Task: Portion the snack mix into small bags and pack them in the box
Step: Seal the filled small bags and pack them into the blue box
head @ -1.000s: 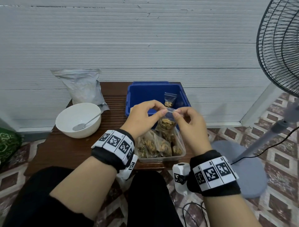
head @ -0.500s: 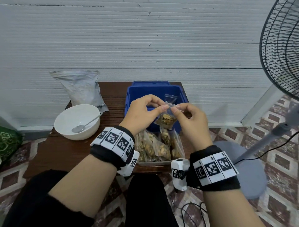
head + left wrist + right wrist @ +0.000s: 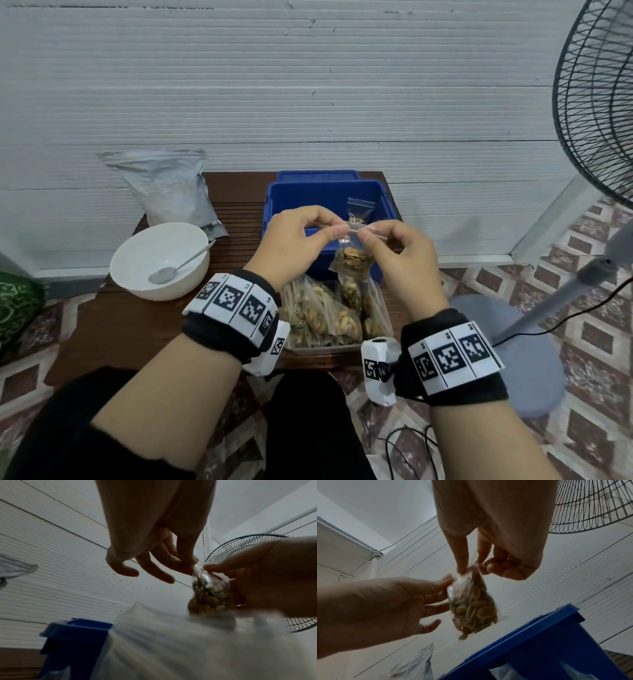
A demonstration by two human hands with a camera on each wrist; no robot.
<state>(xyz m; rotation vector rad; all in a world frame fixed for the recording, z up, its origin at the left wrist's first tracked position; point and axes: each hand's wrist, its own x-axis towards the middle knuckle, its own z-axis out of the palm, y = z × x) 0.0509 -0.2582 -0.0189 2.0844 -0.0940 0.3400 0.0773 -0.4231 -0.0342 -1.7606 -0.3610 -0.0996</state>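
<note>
On the table [image 3: 144, 329]: bowl [image 3: 159, 260] at left. Left hand [image 3: 291, 240] pinching left top edge of bag [image 3: 352, 257]; right hand [image 3: 399, 255] pinching right top edge. Bag hanging below both grips, over box [image 3: 325, 198].

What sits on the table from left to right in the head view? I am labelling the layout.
White bowl with a spoon → grey pouch → blue box.
</note>
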